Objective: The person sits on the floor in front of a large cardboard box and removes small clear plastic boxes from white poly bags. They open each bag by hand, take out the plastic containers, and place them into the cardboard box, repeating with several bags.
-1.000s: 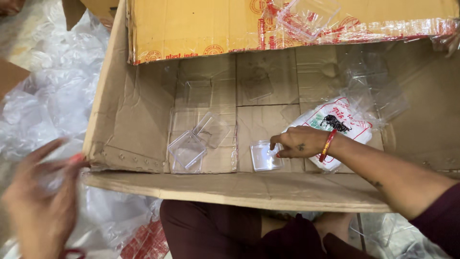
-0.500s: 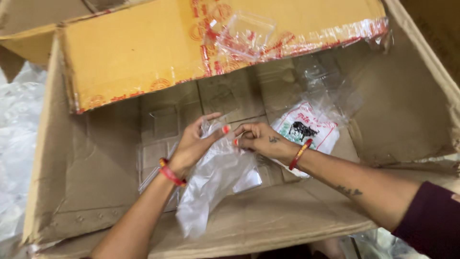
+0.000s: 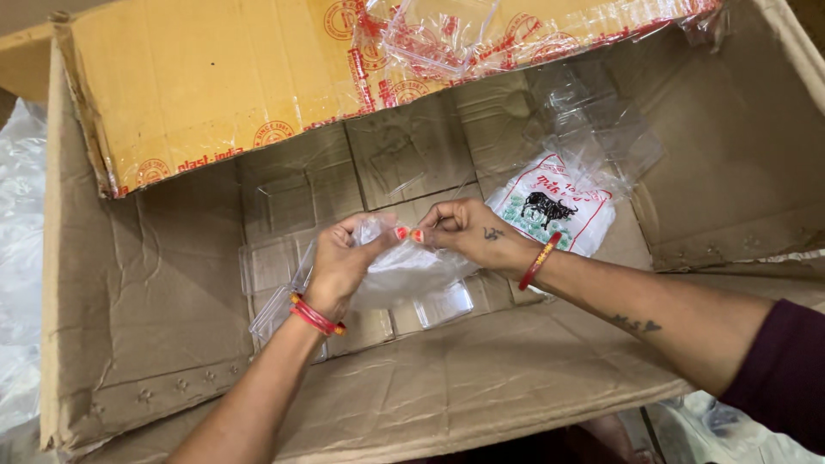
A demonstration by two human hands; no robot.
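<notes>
Setting: a big cardboard box [image 3: 172,344] is lying open under the camera, its yellow flap [image 3: 223,77] folding back at the top; crumpled clear plastic [image 3: 17,241] is showing outside the left wall.
Box floor, left: clear plastic cases [image 3: 271,266] are lying flat in a loose row, some partly hidden under the hands.
Left hand [image 3: 344,262]: it is reaching in from below, a red bangle [image 3: 316,316] on the wrist, fingers curling and pinching the top edge of a clear bag [image 3: 404,271].
Bag: it is hanging between both hands above the box floor, held by its upper edge, so the rest is drooping freely.
Right hand [image 3: 468,232]: it is coming in from the right, thumb and forefinger pinching the same edge of the bag, fingertips nearly meeting the left hand's; the two grips close together look like a way of working the bag's mouth.
Box floor, right: a white printed pouch [image 3: 559,210] is lying just behind the right wrist.
Back wall: loose clear film [image 3: 601,129] is bunching above the pouch.
Flap edge: a clear case [image 3: 434,34] is sitting on top.
</notes>
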